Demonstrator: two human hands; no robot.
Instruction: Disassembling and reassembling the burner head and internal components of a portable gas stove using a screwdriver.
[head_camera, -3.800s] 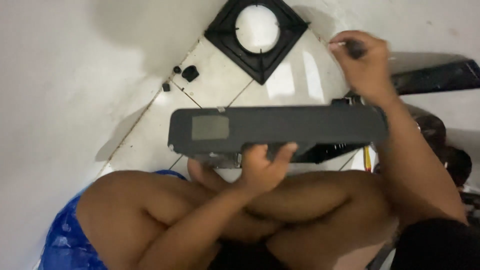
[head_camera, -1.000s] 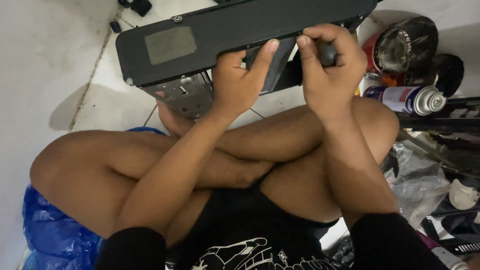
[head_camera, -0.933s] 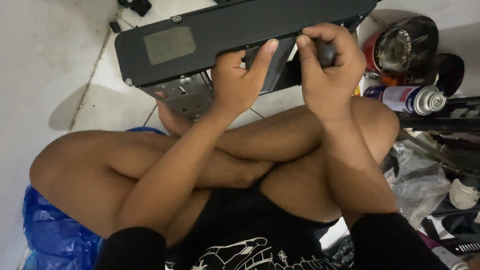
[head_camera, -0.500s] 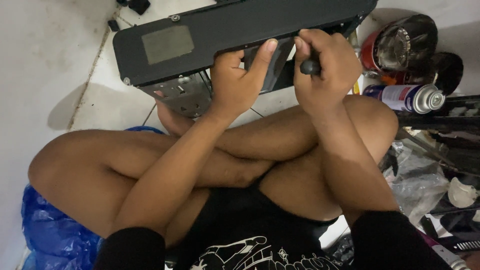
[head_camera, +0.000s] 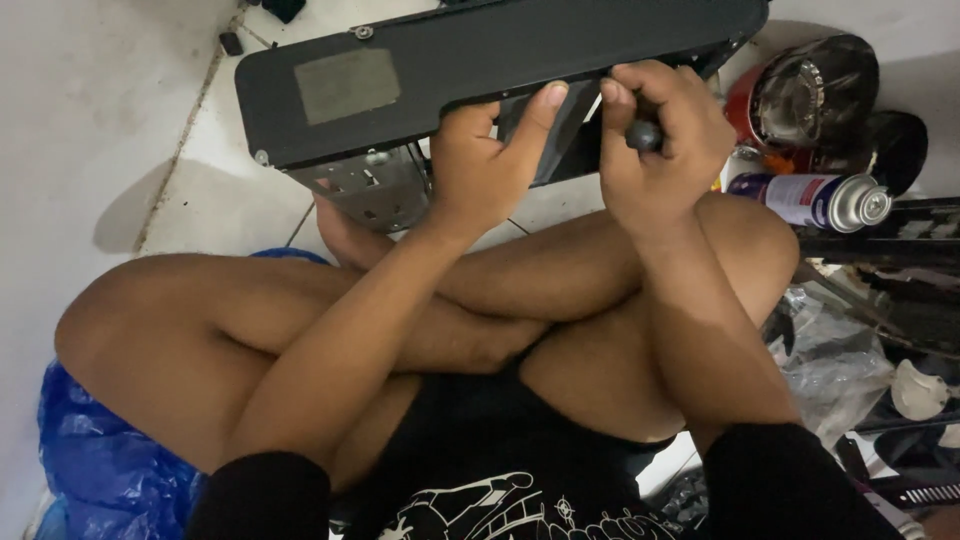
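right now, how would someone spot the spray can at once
Start from the long black case across the top and follow it to its right end. Just past the right hand, the spray can lies on its side: white-blue body, silver domed top, unlike the dark clutter around it.

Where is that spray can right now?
In the head view, the spray can lies on its side at the right, beside the person's knee, just right of the right hand and below a round red container.

It looks like a home floor used as a repair spot. White floor tiles (head_camera: 180, 190), a spray can (head_camera: 815, 200) and scattered clutter (head_camera: 880, 330) lie around.
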